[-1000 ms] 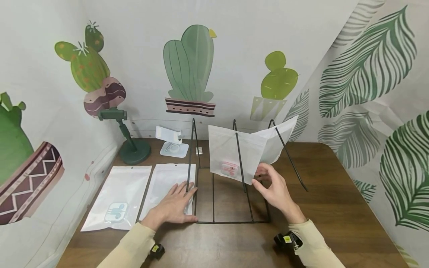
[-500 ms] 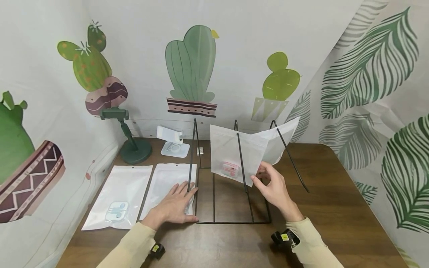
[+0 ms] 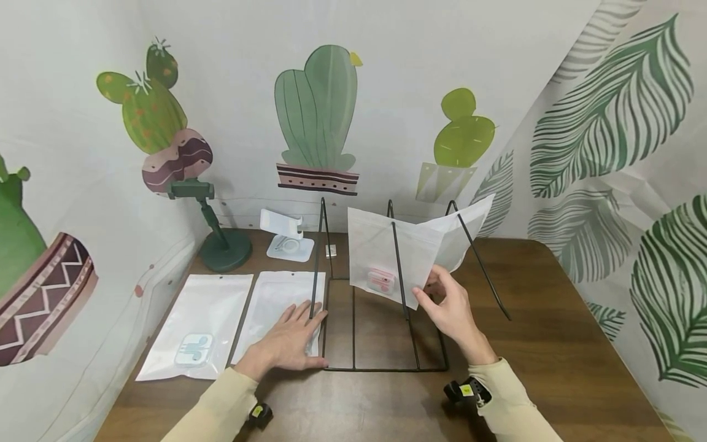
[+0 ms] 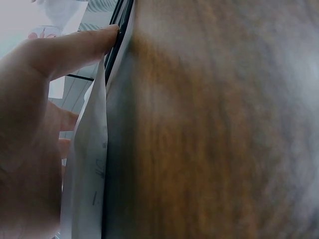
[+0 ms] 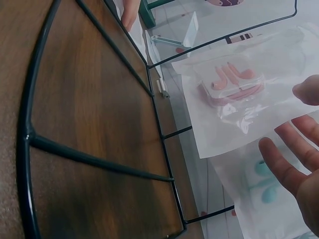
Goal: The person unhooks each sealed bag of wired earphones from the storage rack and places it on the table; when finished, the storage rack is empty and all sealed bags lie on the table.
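My left hand (image 3: 289, 337) lies with fingers spread on a white zip bag (image 3: 270, 294), its thumb against the base of a black wire rack (image 3: 381, 369). On the rack's middle upright hangs a translucent bag (image 3: 375, 245) with boxed pink earphones (image 5: 232, 82). A second hanging bag (image 3: 464, 233), at the right upright, holds teal earphones (image 5: 261, 184). My right hand (image 3: 453, 307) is at the pink earphones bag's lower right edge. Its thumb (image 5: 308, 90) touches the front, and the fingers stand apart from it near the second bag. Contact behind the bag is partly hidden.
A flat white bag (image 3: 193, 313) with boxed blue earphones (image 3: 193, 350) lies at the far left. Behind stand a green phone holder (image 3: 223, 248) and a white folding stand (image 3: 289, 245). The rack's slanted wires (image 3: 483, 264) jut forward over the wooden table (image 3: 552, 344).
The view shifts slightly. My right hand stays at the bag's edge, its wrist moving a little left. My left hand and the hanging bags keep their places.
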The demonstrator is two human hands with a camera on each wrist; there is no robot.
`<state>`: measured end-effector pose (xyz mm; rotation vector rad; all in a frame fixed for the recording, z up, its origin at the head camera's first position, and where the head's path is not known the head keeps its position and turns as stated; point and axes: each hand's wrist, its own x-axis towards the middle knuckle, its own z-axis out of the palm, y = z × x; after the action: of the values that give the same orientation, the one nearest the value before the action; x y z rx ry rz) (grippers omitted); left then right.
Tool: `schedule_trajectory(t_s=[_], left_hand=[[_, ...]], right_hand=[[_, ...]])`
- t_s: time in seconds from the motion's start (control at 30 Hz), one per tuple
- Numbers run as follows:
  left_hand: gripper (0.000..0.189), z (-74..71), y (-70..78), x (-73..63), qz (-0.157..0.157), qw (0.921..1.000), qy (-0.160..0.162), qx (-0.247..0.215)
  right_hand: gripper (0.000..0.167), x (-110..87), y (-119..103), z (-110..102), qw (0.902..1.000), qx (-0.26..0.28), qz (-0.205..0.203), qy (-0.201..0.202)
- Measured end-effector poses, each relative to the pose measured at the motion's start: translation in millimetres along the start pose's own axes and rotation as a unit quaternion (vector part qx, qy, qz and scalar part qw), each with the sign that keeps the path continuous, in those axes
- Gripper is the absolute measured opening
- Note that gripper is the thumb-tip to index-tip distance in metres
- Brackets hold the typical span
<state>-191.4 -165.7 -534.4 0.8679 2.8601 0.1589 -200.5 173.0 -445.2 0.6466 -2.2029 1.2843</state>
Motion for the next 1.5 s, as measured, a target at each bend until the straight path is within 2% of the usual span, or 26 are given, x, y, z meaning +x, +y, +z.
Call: schedule_trajectory(t_s=[0.5, 0.8, 0.87, 1.5], left_hand=[[0.107, 0.0, 3.2, -1.1, -0.004, 0.9999, -0.006, -0.007], [0.107, -0.7, 2.3, -1.0, -0.006, 0.9999, -0.003, -0.008], [0.107, -0.4, 2.0, -0.6, -0.007, 1.0000, -0.004, -0.006], [0.107, -1.4, 1.7, -0.2, -0.007, 0.9999, -0.005, -0.008]], right_hand=[[0.027, 0.5, 1.1, 5.6, 0.9978, -0.027, 0.022, 0.056], [0.019, 0.3, 7.8, 6.2, 0.9977, -0.010, 0.033, 0.059], [0.018, 2.2, 1.6, 4.7, 0.9979, -0.009, 0.031, 0.056], [0.023, -2.0, 0.9, 1.6, 0.9960, -0.005, -0.014, 0.088]])
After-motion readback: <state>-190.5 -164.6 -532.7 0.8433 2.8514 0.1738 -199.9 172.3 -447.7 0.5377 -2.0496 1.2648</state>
